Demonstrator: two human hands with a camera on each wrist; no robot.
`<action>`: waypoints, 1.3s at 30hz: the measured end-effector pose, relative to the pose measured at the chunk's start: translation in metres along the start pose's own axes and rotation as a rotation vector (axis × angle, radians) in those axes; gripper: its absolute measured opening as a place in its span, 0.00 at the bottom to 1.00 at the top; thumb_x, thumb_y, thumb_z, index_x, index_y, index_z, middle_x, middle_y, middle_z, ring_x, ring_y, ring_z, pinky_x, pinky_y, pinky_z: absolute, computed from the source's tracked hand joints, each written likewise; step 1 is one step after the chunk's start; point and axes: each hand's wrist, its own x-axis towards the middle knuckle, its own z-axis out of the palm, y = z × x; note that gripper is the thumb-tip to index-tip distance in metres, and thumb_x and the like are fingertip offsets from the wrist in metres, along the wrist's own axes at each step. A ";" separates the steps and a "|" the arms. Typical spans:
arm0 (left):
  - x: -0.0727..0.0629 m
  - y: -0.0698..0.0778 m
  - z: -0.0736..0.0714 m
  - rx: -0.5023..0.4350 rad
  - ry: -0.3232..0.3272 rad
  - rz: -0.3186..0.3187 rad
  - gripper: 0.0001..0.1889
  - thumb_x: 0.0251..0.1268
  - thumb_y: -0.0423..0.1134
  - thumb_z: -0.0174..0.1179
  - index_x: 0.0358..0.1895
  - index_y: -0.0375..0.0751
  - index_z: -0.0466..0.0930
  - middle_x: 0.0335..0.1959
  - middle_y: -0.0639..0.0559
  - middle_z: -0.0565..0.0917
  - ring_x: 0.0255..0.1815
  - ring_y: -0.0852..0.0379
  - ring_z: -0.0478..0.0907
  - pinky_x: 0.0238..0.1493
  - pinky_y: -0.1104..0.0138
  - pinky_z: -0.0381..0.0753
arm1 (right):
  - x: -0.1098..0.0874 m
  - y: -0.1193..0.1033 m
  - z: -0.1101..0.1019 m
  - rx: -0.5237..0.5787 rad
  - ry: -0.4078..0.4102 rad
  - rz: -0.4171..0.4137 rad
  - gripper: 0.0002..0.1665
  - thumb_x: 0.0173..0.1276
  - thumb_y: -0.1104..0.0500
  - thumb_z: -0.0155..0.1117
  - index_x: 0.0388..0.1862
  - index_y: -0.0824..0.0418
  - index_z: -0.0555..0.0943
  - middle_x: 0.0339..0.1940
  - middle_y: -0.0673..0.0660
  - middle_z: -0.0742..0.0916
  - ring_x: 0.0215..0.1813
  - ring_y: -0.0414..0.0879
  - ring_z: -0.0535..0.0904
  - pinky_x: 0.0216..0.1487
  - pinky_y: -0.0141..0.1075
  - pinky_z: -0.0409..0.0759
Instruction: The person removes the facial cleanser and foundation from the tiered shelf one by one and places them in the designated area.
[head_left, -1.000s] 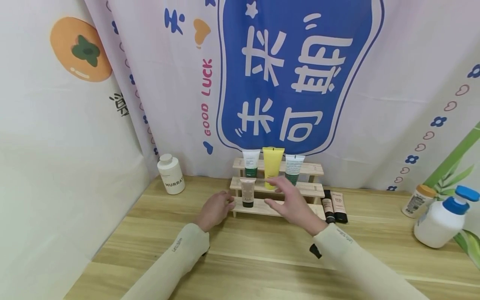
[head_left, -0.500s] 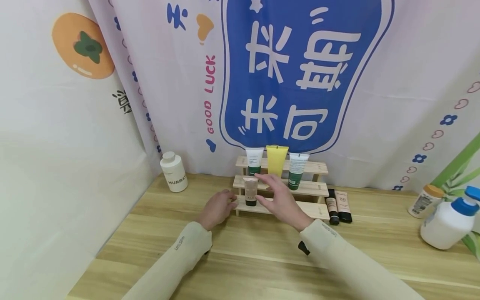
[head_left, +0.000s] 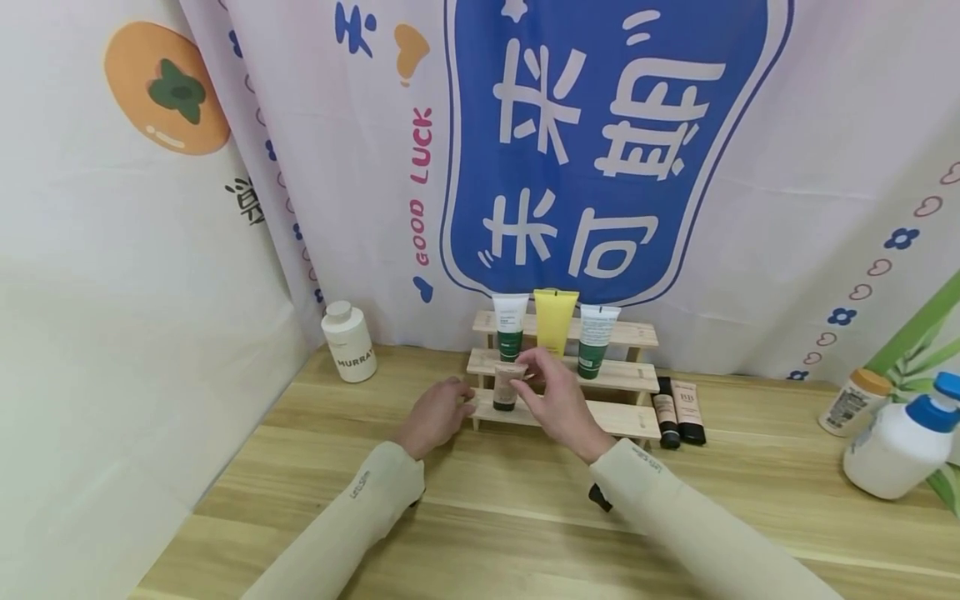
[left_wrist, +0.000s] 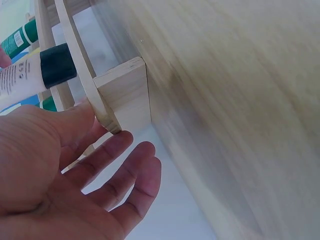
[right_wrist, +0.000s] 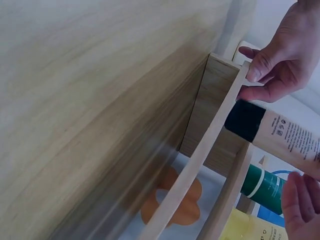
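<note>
A three-tier wooden display rack [head_left: 618,414] stands on the table against the curtain. My left hand [head_left: 435,419] grips the left end of its lowest shelf, thumb on top and index finger at the edge, as the left wrist view shows. On that shelf a small beige tube with a black cap [head_left: 506,387] stands cap down, leaning slightly right. My right hand [head_left: 561,408] pinches its upper part between thumb and fingers, which hide its top right corner. Behind it stand a white and green tube [head_left: 510,321], a yellow tube [head_left: 556,321] and another white-green tube [head_left: 597,337].
Two beige and black tubes [head_left: 687,408] lean at the rack's right end. A white bottle [head_left: 350,346] stands at the back left. On the right are an orange-capped bottle [head_left: 853,406] and a white pump bottle [head_left: 896,450]. A patterned curtain [head_left: 360,208] hangs behind.
My right hand has moved left from in front of the rack's middle to the small beige tube and now pinches it. The tube has tipped slightly right. My left hand stays at the shelf end.
</note>
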 end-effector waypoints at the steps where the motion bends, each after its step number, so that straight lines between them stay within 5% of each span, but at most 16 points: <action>1: 0.000 0.000 0.000 0.004 -0.001 0.001 0.11 0.65 0.37 0.60 0.48 0.37 0.81 0.43 0.47 0.79 0.45 0.49 0.76 0.49 0.57 0.76 | -0.001 0.000 0.000 -0.003 0.001 -0.003 0.15 0.64 0.62 0.66 0.48 0.56 0.74 0.41 0.47 0.80 0.40 0.39 0.78 0.40 0.35 0.80; 14: -0.001 -0.001 0.003 0.007 0.021 0.010 0.11 0.65 0.37 0.61 0.47 0.37 0.81 0.42 0.47 0.79 0.45 0.49 0.77 0.49 0.58 0.76 | -0.010 -0.002 -0.037 0.031 0.076 -0.140 0.17 0.65 0.63 0.65 0.51 0.56 0.74 0.37 0.48 0.81 0.36 0.40 0.79 0.30 0.32 0.80; 22: -0.002 0.000 0.000 0.000 0.019 0.003 0.11 0.65 0.37 0.61 0.47 0.36 0.81 0.42 0.47 0.79 0.44 0.49 0.77 0.48 0.57 0.76 | -0.017 -0.005 -0.078 -0.007 0.169 -0.217 0.22 0.58 0.72 0.68 0.51 0.62 0.77 0.42 0.55 0.83 0.37 0.45 0.80 0.37 0.27 0.79; 30: -0.001 -0.001 0.002 0.003 0.021 0.008 0.12 0.65 0.37 0.61 0.48 0.36 0.81 0.42 0.47 0.79 0.44 0.50 0.76 0.48 0.58 0.76 | -0.025 -0.005 -0.115 -0.060 0.229 -0.224 0.24 0.52 0.79 0.67 0.49 0.68 0.78 0.39 0.58 0.83 0.37 0.46 0.79 0.41 0.26 0.78; 39: -0.001 0.001 0.002 -0.002 0.029 -0.002 0.11 0.64 0.37 0.61 0.47 0.37 0.82 0.41 0.48 0.80 0.43 0.50 0.77 0.47 0.58 0.76 | -0.042 0.027 -0.161 -0.183 0.273 -0.194 0.27 0.53 0.79 0.67 0.53 0.65 0.78 0.36 0.54 0.83 0.37 0.40 0.78 0.43 0.23 0.76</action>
